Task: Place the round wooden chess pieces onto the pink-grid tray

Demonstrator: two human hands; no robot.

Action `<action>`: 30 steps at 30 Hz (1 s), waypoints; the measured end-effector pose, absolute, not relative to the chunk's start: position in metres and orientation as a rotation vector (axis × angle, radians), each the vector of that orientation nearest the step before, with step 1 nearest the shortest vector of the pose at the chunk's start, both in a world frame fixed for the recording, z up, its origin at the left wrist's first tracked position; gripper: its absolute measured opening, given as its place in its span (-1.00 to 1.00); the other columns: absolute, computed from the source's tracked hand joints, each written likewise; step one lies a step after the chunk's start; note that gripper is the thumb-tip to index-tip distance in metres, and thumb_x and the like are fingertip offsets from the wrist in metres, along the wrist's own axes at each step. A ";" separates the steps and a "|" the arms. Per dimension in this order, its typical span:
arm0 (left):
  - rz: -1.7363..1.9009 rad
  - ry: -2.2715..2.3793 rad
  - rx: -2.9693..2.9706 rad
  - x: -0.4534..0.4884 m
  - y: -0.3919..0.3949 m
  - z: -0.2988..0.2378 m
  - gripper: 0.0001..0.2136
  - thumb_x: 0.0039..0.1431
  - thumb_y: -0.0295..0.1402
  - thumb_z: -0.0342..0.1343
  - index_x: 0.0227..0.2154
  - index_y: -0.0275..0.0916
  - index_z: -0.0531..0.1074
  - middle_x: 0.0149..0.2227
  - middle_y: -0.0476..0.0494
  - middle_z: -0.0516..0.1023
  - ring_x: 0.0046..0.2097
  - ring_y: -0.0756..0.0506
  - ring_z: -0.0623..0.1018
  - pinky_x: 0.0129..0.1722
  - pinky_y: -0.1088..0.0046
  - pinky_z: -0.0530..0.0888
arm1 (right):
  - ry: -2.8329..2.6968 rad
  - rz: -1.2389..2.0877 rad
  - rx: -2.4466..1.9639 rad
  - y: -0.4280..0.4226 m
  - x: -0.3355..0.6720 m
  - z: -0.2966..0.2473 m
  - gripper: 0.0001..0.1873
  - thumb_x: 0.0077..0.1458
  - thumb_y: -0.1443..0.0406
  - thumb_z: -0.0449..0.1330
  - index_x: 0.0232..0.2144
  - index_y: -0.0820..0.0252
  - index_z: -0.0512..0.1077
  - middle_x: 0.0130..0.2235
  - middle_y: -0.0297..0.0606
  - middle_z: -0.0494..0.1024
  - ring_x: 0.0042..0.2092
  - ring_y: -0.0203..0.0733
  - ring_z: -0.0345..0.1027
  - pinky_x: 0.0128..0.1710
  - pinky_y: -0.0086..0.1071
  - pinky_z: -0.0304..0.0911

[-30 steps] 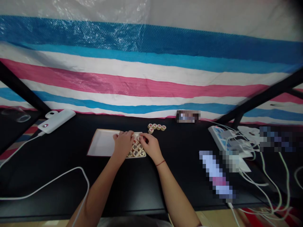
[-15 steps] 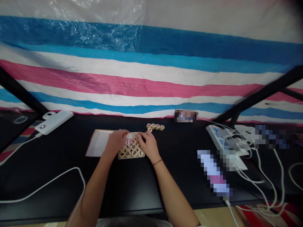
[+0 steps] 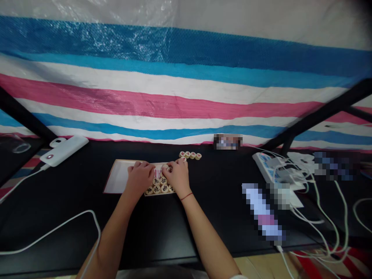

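A shallow box point(image 3: 159, 194) on the black table holds several round xiangqi pieces point(image 3: 157, 188) with dark characters, face up in rows. My left hand point(image 3: 138, 178) grips the box's left side, its fingers bent over the edge. At the right side, my right hand point(image 3: 179, 180) has its thumb and fingers closed on a xiangqi piece point(image 3: 169, 169) above the box's far right part. That hand hides some of the pieces below. Pink printing shows on the box's bare floor between the hands. Several more pieces point(image 3: 193, 155) with red characters stand just beyond the box.
An open lid point(image 3: 115, 178) with a white inside lies left of the box. A white power bank point(image 3: 64, 150) with a cable sits at the back left. To the right are a power strip point(image 3: 266, 166), tangled white cables point(image 3: 319, 201) and a blurred-out phone-like object point(image 3: 263, 213).
My right hand has moved slightly left and inward over the box, covering more pieces at its right. My left hand's fingers have lowered and spread a little along the left edge.
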State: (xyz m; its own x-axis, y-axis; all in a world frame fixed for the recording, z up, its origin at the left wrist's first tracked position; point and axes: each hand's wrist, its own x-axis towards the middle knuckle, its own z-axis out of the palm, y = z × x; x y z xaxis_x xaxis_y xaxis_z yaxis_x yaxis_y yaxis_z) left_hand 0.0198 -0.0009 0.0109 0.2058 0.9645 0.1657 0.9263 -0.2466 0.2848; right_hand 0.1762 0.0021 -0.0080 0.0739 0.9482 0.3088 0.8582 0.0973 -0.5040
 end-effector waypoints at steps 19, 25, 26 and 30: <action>0.497 1.893 2.252 0.001 -0.001 0.006 -0.83 0.15 -0.31 0.06 -0.38 -0.10 0.58 -0.07 -0.19 0.44 0.03 -0.30 0.32 -0.07 0.08 0.32 | -2.027 0.459 -1.437 -0.008 0.186 0.005 -0.94 -0.02 0.37 0.19 -0.48 0.13 0.44 -0.41 -0.33 0.49 -0.24 -0.14 0.21 -0.18 -0.32 0.07; 0.347 1.884 2.209 0.003 -0.002 0.012 -0.80 0.17 -0.28 0.03 -0.34 -0.11 0.57 -0.04 -0.20 0.38 0.02 -0.28 0.33 -0.04 0.07 0.32 | -2.055 0.366 -1.422 -0.007 0.185 0.000 -0.88 0.08 0.32 0.19 -0.31 0.07 0.52 -0.23 -0.29 0.52 -0.17 -0.13 0.19 -0.13 -0.29 0.07; 0.311 1.884 2.204 0.003 -0.002 0.013 -0.80 0.17 -0.28 0.02 -0.32 -0.12 0.56 -0.05 -0.21 0.38 0.01 -0.28 0.34 -0.05 0.08 0.32 | -2.057 0.370 -1.426 -0.006 0.185 -0.001 -0.89 0.08 0.33 0.19 -0.33 0.08 0.53 -0.23 -0.29 0.52 -0.17 -0.13 0.19 -0.12 -0.29 0.07; 0.270 1.872 2.213 0.003 -0.003 0.017 -0.79 0.17 -0.26 0.02 -0.28 -0.14 0.54 -0.09 -0.22 0.37 -0.01 -0.27 0.37 -0.06 0.11 0.33 | -2.028 0.409 -1.458 -0.005 0.186 -0.005 -0.91 0.06 0.35 0.19 -0.40 0.12 0.51 -0.25 -0.29 0.53 -0.17 -0.13 0.20 -0.11 -0.28 0.08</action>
